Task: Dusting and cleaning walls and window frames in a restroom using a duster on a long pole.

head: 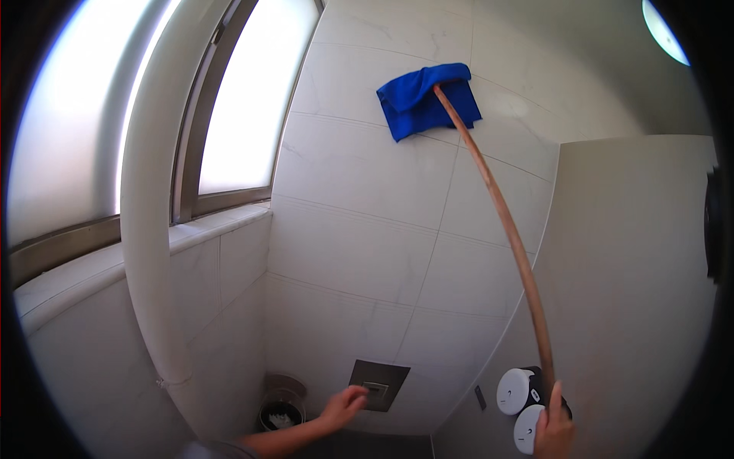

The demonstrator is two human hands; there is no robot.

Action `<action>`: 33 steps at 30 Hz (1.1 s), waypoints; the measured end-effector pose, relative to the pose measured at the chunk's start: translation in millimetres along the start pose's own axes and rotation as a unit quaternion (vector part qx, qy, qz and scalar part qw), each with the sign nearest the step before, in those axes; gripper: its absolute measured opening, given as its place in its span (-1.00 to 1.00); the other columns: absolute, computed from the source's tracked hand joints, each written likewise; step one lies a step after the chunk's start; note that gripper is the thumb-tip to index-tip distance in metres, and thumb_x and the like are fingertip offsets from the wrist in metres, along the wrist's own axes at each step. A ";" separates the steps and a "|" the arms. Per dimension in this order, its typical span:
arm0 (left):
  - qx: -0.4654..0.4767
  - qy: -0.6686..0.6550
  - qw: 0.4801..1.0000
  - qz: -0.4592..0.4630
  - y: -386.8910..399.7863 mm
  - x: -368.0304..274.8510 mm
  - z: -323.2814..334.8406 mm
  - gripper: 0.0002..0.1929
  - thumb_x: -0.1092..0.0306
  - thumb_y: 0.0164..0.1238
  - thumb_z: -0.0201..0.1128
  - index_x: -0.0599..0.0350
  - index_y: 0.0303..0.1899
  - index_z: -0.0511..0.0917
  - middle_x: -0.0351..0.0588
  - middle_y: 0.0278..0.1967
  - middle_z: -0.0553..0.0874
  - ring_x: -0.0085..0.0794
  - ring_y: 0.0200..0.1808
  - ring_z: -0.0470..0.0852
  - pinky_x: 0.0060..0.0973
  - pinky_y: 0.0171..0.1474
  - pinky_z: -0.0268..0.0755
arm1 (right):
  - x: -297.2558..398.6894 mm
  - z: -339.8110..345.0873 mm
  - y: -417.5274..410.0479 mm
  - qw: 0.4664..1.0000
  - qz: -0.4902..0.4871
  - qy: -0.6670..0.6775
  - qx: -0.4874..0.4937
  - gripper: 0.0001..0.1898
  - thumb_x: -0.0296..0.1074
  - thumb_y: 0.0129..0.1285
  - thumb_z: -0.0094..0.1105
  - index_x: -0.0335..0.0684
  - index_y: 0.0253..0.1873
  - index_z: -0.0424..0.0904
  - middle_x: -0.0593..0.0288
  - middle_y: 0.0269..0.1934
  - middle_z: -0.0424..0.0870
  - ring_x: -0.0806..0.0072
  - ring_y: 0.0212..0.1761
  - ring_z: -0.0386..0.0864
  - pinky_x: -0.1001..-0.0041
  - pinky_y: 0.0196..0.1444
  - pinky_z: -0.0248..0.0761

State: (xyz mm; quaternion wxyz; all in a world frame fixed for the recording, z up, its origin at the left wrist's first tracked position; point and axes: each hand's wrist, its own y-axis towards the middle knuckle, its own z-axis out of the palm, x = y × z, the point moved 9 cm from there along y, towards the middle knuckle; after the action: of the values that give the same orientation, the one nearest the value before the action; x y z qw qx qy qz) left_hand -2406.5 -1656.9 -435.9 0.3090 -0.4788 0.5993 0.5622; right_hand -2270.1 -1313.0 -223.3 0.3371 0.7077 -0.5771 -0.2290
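Note:
My right hand [554,427] grips the lower end of a long wooden pole [516,246] at the bottom right. The pole rises to a blue cloth [413,106], which is draped over its far end and lies against the white tiled wall [355,241]. What the cloth covers at the pole's head is hidden. My left hand [346,406] is held out low, its fingers loosely curled and holding nothing visible. It overlaps the edge of a dark metal wall plate [390,381]; whether it touches the plate, I cannot tell.
Frosted windows [246,109] and a tiled sill [221,229] are at the left, behind a thick white pipe [146,229]. A bin [281,413] stands in the lower corner. White round dispensers [512,392] hang on a grey partition [625,275] at the right. A lamp [665,31] glows above.

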 end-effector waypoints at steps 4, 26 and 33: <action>0.059 -0.108 0.983 0.139 8.3 -135.6 118.7 -0.39 0.28 0.26 0.10 0.25 0.23 -0.01 0.06 -0.04 0.47 -0.31 -0.11 0.52 -0.42 -0.11 0.42 | -36.1 105.2 -142.7 0.847 0.219 0.434 0.216 -0.44 -0.44 0.18 0.00 -0.23 0.30 0.10 0.14 -0.32 0.56 0.38 -0.57 0.42 0.39 -0.49 0.36; -0.071 -0.074 0.989 0.102 173.4 -254.9 -88.7 -0.63 0.43 0.17 -0.06 0.27 -0.04 0.02 -0.03 -0.48 0.39 -0.40 -0.58 0.46 -0.40 -0.56 0.50 | 192.4 148.1 62.6 0.823 -0.017 0.529 0.207 -0.50 -0.37 0.28 -0.18 -0.18 0.31 -0.02 0.11 -0.50 0.51 0.28 -0.57 0.51 0.34 -0.47 0.37; -0.047 -0.111 0.993 -0.009 40.4 -53.7 21.0 -0.63 0.43 0.24 0.01 0.25 -0.05 0.02 -0.05 -0.51 0.46 -0.41 -0.57 0.53 -0.48 -0.49 0.43 | 94.5 202.0 -119.9 0.851 0.021 0.477 0.219 -0.54 -0.32 0.24 -0.08 -0.25 0.24 0.18 -0.22 -0.13 0.50 0.05 -0.11 0.51 0.29 -0.11 0.36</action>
State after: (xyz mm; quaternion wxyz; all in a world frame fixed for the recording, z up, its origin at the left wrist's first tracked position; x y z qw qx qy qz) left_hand -2428.5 -1628.1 -375.5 0.3560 -0.4332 0.5300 0.6362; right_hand -2313.1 -1435.0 -441.0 0.4122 0.7732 -0.3947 0.2763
